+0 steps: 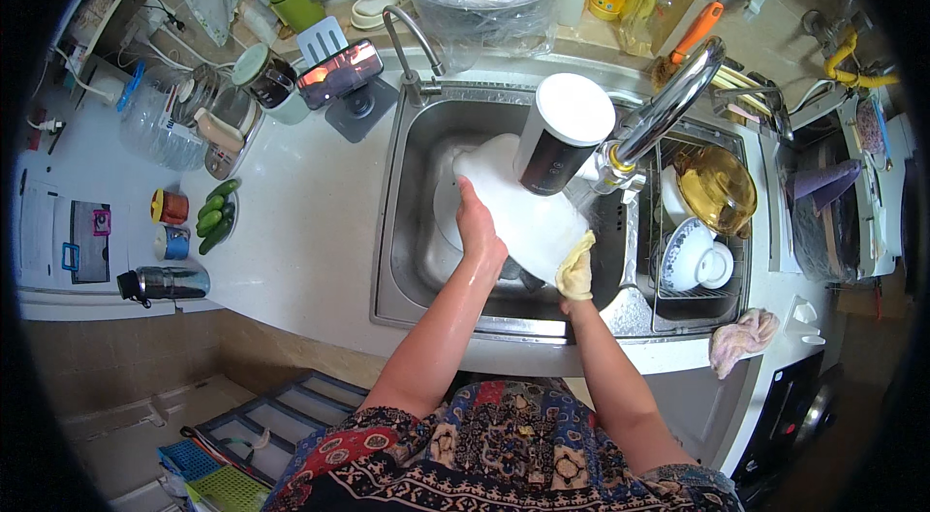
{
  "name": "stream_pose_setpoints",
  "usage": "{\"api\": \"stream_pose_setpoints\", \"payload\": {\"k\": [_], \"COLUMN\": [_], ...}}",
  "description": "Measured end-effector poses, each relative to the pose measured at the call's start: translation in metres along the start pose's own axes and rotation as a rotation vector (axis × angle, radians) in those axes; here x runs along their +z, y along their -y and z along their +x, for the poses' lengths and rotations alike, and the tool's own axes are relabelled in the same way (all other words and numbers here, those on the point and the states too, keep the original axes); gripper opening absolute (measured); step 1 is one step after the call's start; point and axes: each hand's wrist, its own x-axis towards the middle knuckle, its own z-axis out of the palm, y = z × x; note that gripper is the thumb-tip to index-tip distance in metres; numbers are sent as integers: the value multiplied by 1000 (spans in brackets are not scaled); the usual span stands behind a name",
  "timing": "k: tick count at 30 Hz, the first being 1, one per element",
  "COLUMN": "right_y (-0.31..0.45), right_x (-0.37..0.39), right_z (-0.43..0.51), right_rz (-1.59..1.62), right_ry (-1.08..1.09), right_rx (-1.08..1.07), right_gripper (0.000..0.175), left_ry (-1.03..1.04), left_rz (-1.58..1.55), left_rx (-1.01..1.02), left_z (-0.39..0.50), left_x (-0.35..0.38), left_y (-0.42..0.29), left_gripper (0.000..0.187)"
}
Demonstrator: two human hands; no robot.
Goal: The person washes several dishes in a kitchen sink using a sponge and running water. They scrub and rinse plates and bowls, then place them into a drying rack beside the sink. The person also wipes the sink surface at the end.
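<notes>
My left hand (479,230) grips the left edge of a flat white board (534,221), thumb on its upper face. The board is tilted over the stainless steel sink (421,287). At its lower right corner, my right hand (567,306) presses a pale yellow cloth (576,272) against it; the cloth hides most of the fingers. Water sprays near the board's right edge from the chrome faucet (672,105), which carries a black and white filter unit (559,141). Part of a round white dish (445,210) shows beneath the board.
Right of the sink, a wire rack (657,312) holds an amber glass bowl (716,189) and a patterned bowl (683,258). A small tap (414,76) and a phone (341,72) on a stand are behind left. Cucumbers (211,218) lie on the left counter; a crumpled cloth (745,341) lies at right.
</notes>
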Motion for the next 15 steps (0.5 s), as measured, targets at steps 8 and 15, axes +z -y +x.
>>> {"api": "stream_pose_setpoints", "payload": {"k": [8, 15], "right_y": [29, 67], "right_x": [24, 18], "right_z": [8, 35], "right_rz": [387, 267], "right_ry": [-150, -67], "right_rx": [602, 371], "right_gripper": [45, 40], "left_ry": [39, 0], "left_rz": [-30, -106], "left_rx": [-64, -284], "left_z": [1, 7], "left_x": [-57, -128], "left_y": [-22, 20], "left_gripper": [57, 52]}}
